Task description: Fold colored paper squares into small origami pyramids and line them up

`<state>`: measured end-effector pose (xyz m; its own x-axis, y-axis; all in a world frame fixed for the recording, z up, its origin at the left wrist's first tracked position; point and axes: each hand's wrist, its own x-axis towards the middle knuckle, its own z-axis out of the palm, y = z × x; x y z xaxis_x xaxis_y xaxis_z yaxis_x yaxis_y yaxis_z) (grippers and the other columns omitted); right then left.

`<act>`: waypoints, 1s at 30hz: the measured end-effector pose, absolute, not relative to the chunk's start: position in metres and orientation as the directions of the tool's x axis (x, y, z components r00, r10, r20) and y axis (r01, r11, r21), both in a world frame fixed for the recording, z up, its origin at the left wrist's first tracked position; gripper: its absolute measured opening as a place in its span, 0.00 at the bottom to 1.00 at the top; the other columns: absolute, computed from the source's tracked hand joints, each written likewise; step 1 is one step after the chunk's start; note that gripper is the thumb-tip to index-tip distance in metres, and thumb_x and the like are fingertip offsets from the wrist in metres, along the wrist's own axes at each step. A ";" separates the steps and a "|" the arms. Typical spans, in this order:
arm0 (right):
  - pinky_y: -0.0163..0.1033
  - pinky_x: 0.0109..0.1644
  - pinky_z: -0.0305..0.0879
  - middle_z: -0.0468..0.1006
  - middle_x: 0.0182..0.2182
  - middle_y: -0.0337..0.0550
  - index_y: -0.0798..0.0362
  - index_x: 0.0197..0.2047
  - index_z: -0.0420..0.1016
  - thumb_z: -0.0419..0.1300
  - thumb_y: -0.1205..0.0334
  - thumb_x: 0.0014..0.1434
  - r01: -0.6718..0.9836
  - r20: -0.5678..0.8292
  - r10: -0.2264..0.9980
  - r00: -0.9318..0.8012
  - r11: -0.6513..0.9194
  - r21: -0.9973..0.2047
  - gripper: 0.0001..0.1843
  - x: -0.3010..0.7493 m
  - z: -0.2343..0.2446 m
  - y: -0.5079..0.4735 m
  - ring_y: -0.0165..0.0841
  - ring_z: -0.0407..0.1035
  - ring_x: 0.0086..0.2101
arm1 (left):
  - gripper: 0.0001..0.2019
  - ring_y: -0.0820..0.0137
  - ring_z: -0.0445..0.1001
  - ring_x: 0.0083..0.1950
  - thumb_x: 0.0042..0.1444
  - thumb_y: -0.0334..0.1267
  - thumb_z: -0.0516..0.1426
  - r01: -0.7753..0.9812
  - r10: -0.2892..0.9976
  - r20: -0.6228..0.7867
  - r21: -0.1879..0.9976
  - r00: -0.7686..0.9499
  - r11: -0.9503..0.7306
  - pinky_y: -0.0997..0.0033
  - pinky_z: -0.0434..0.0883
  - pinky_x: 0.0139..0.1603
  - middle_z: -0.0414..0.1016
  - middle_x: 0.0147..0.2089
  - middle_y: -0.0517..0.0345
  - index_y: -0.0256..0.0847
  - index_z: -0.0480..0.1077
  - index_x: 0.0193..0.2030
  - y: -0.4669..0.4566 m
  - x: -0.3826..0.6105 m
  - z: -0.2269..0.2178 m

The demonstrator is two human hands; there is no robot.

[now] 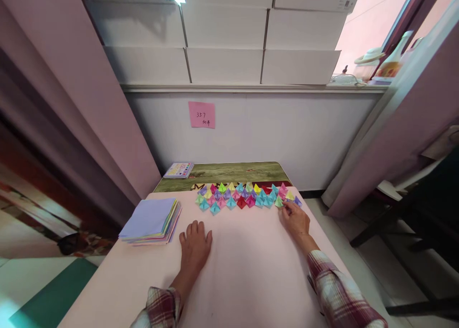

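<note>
My left hand [196, 246] lies palm down on the pink tabletop, fingers stretched out, holding nothing. At the right end of the rows of small folded paper boats, my right hand [296, 220] has its thumb and fingers pinched at the edge of a light green origami boat [278, 202]. Several rows of these origami boats [241, 202] stand close together in red, blue, yellow, green, pink and purple. Left of my left hand sits a stack of square coloured paper [149, 219] with a lilac sheet on top.
A pink cloth [244, 270] covers the table, whose far strip shows a green wood pattern [229, 169]. A small printed pack [178, 170] lies at the back left corner. A pink note [202, 114] is stuck to the wall. Dark furniture [423, 223] stands at the right.
</note>
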<state>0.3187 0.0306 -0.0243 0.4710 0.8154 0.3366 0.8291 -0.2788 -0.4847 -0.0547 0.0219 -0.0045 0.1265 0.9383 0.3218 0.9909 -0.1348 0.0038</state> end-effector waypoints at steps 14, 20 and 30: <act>0.35 0.32 0.56 0.79 0.44 0.38 0.42 0.45 0.79 0.55 0.53 0.60 0.807 0.308 0.783 0.540 -0.379 -0.453 0.14 0.339 -0.029 0.025 0.34 0.70 0.36 | 0.14 0.55 0.63 0.55 0.63 0.41 0.46 0.990 0.934 0.329 -0.016 0.138 -0.141 0.52 0.58 0.52 0.68 0.54 0.43 0.37 0.67 0.48 0.022 -0.055 -0.003; 0.35 0.32 0.55 0.79 0.44 0.39 0.43 0.42 0.80 0.56 0.53 0.59 0.796 0.291 0.783 0.549 -0.385 -0.467 0.13 0.340 -0.027 0.036 0.34 0.70 0.36 | 0.15 0.55 0.63 0.56 0.63 0.42 0.47 0.990 0.936 0.324 -0.016 0.135 -0.137 0.52 0.58 0.52 0.68 0.55 0.42 0.37 0.67 0.49 0.023 -0.055 -0.005; 0.36 0.35 0.57 0.79 0.42 0.46 0.49 0.54 0.74 0.51 0.53 0.63 0.640 0.234 0.633 0.738 -0.546 -0.541 0.21 0.367 -0.030 0.025 0.37 0.71 0.38 | 0.14 0.55 0.63 0.56 0.63 0.42 0.47 0.990 0.932 0.336 -0.015 0.140 -0.143 0.52 0.58 0.52 0.68 0.55 0.42 0.38 0.67 0.48 0.023 -0.055 -0.004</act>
